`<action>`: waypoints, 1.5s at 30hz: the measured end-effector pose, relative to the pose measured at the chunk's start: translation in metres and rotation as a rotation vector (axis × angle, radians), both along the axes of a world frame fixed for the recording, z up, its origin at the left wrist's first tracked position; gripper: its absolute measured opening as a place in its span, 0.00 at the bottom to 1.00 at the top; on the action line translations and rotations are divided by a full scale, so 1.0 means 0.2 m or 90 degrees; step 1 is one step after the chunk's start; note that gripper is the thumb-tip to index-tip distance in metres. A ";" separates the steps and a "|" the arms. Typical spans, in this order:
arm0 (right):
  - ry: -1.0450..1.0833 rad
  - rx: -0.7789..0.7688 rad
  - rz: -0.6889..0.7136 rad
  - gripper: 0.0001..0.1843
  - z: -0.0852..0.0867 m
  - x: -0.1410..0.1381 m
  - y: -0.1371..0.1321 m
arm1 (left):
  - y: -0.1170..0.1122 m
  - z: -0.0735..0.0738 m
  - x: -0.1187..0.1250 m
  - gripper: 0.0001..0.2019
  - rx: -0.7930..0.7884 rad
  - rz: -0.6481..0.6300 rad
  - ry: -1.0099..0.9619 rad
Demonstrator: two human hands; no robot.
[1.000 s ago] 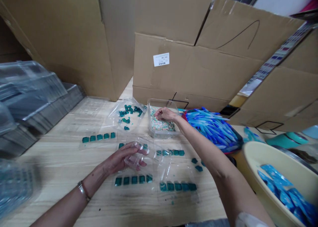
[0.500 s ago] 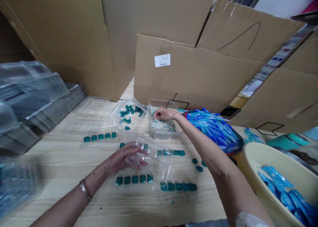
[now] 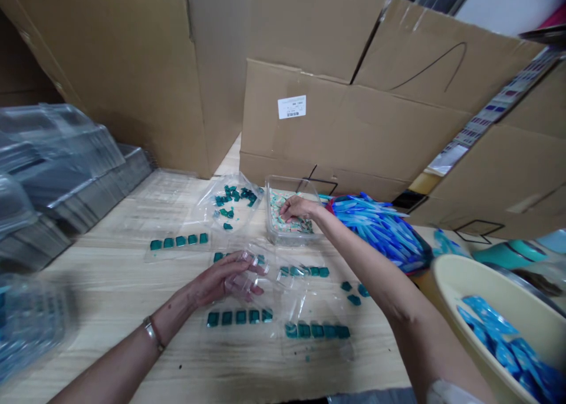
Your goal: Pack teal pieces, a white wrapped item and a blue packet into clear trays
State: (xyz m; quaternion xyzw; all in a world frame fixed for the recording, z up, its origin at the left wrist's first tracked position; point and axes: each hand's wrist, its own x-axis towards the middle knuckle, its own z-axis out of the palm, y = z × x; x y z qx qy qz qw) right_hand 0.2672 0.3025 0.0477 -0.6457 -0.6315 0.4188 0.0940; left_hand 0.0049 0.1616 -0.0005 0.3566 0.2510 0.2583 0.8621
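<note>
My left hand (image 3: pixel 234 274) is closed on a clear plastic tray (image 3: pixel 276 295), held over the middle of the table. My right hand (image 3: pixel 297 208) reaches into a clear plastic box (image 3: pixel 289 239) of small pale green and pinkish pieces; its bent fingers touch the pieces, and whether they grip any I cannot make out. Around the left hand, clear trays lie flat with rows of dark green square pieces: a front-left row (image 3: pixel 240 317), a front-right row (image 3: pixel 317 331) and a far-left row (image 3: pixel 179 241). Loose green pieces (image 3: pixel 234 194) lie on a clear plastic sheet or bag behind.
Stacked clear plastic boxes (image 3: pixel 66 162) stand at the left. Right of the clear box is a heap of blue slim packets (image 3: pixel 375 227). A cream tub (image 3: pixel 446 292) with blue packets stands at the right edge. Cardboard boxes (image 3: pixel 331 121) wall off the back. Several green pieces (image 3: pixel 354 299) lie beside my right forearm.
My right hand has shifted slightly right and down within the box of small pieces. My left hand keeps its hold on the clear tray, nearly still.
</note>
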 end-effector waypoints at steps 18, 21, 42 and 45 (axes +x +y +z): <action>-0.132 0.114 0.130 0.12 0.00 -0.02 0.04 | 0.00 0.01 0.00 0.12 0.001 -0.007 -0.018; -0.121 0.120 0.134 0.12 0.01 0.00 0.03 | 0.00 0.00 0.00 0.12 0.005 -0.010 -0.022; -0.243 0.139 0.202 0.16 -0.03 0.00 0.02 | 0.00 0.01 0.01 0.11 0.011 -0.003 -0.001; -0.243 0.165 0.225 0.13 -0.03 0.00 0.00 | 0.00 0.01 0.01 0.11 0.013 -0.003 -0.001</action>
